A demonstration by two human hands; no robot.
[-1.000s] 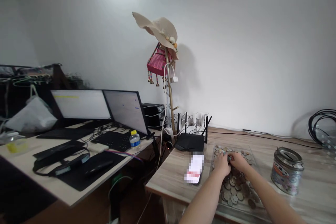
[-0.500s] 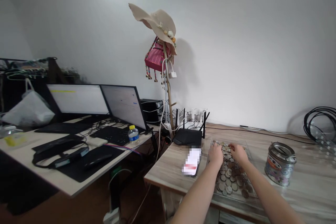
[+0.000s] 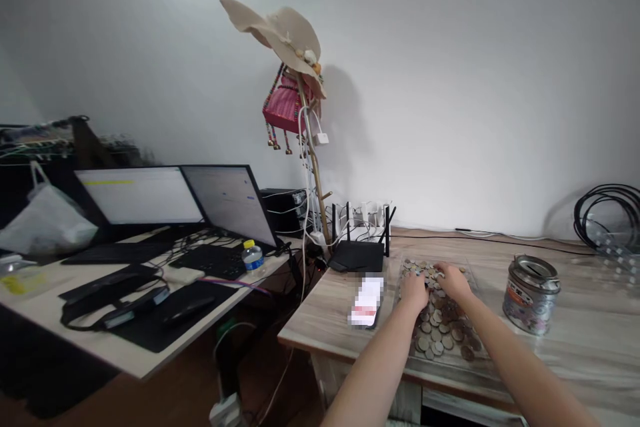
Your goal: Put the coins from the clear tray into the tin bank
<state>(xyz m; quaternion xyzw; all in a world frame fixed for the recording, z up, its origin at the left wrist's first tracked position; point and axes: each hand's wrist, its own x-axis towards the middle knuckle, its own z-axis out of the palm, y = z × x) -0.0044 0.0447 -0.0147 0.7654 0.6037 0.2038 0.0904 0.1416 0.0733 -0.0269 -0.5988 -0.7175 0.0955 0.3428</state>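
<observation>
Many round coins (image 3: 436, 329), silver and brownish, lie spread in a shallow clear plastic tray (image 3: 466, 365) on the wooden desk. Over the tray's left side is my left hand (image 3: 415, 290), its fingers bent down among the coins. My right hand (image 3: 451, 281) is a short way to its right, fingers curled together at the coins near the far end. What either hand pinches is too small and covered to make out. Right of the tray stands a round metal tin (image 3: 531, 295) with a slotted lid, a wire handle and a printed side.
A phone (image 3: 367, 300) with a blurred screen lies left of the tray, before a black router (image 3: 357, 256). Coiled black cable (image 3: 581, 220) sits at the back right. Further left, another desk holds monitors (image 3: 143, 195), a yellow-capped bottle (image 3: 253, 257) and a mouse (image 3: 189, 307).
The whole view has shifted slightly. My left hand has come a little nearer to me over the coins, its thumb more apart. My right hand stays at the coins near the far end.
</observation>
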